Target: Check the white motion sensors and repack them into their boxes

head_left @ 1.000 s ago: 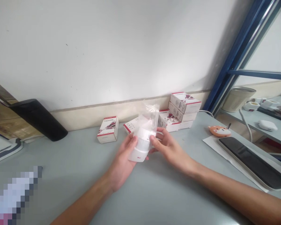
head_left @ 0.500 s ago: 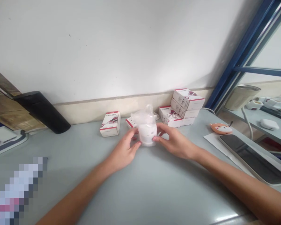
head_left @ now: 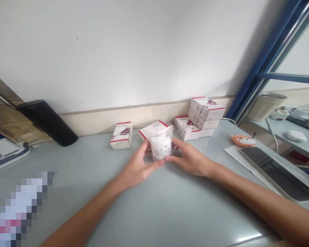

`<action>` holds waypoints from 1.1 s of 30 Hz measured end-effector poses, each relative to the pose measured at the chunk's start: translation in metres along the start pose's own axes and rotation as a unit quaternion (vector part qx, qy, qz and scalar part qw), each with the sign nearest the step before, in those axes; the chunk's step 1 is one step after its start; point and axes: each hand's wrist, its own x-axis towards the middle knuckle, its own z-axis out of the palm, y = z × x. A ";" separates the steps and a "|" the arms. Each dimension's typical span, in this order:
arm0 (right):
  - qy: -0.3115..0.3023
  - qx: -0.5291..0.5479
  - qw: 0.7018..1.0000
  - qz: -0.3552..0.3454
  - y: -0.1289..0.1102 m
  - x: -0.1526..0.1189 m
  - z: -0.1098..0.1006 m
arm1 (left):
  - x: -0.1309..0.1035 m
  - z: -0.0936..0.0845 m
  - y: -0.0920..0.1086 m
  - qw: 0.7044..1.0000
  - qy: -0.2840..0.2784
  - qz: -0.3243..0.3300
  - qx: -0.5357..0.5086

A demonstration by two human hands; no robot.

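Your left hand (head_left: 135, 170) and right hand (head_left: 193, 158) cradle the rounded white plastic device (head_left: 160, 148), already inside its clear plastic bag (head_left: 168, 131), outside the red-edged white cardboard box (head_left: 153, 129) behind.

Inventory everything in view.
Bagged device: one, white, centre
Boxes: at least six, white and red, by wall
Cylinder: one, black, left
Flat object: one, white, left edge
Pixelated object: one, bluish, lower left
Slab: one, black, right
Paper: one, white, under slab
Toy-like item: one, orange, right
Pail: one, beige, right
Shelf items: several, white, right
Frame: one, blue, right
Table: one, grey, below
Wall: one, white, behind
Left hand, right hand: one each, on bag
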 end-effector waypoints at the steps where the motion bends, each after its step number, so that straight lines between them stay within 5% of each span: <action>1: 0.003 -0.007 1.000 -0.005 0.002 0.000 0.003 | 0.001 0.002 0.001 1.000 0.011 0.001 -0.022; 8: 0.000 -0.058 0.998 -0.037 0.008 -0.003 0.017 | 0.004 0.010 -0.002 0.998 0.029 -0.035 -0.046; 13: -0.004 0.120 0.992 0.038 -0.005 0.000 0.008 | 0.007 0.011 0.012 0.974 0.136 -0.063 -0.173; 17: 0.067 0.223 0.971 0.049 -0.013 0.001 0.002 | 0.007 0.013 0.021 0.940 0.164 -0.072 -0.290; 20: 0.117 0.325 0.936 0.066 -0.015 -0.001 0.006 | 0.005 0.016 0.025 0.929 0.167 -0.068 -0.323; 24: 0.023 0.478 0.868 0.136 -0.020 -0.006 0.020 | 0.004 0.020 0.030 0.932 0.182 -0.060 -0.309; 29: 0.066 0.420 0.894 0.137 -0.023 -0.006 0.027 | 0.006 0.019 0.029 0.942 0.146 -0.050 -0.299; 33: 0.114 0.453 0.877 0.115 -0.017 -0.002 0.022 | 0.005 0.011 0.020 0.944 0.164 -0.043 -0.282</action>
